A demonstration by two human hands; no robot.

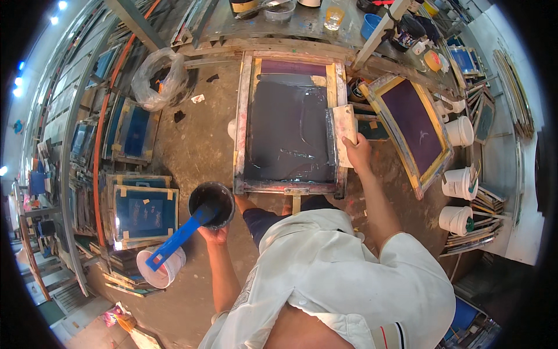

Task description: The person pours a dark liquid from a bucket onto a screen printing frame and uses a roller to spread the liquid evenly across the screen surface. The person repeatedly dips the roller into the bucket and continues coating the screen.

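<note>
My left hand (213,231) is closed round a dark tub (224,209) of black paste, with a long blue spatula (173,244) lying in it and jutting out to the lower left. In my right hand (358,151) is a wide wooden squeegee (343,119), held upright along the right side of a screen frame (240,122). The screen in front of me is mostly coated with dark grey-black ink (285,128), with a purplish band at its far end.
A purple screen (410,131) leans at my right beside white buckets (458,131). Blue screens (145,215) and a white pail (163,270) stand at my left, near metal racks (72,145). A bundled clear plastic bag (151,81) is farther back. A cluttered bench (308,29) spans the far side.
</note>
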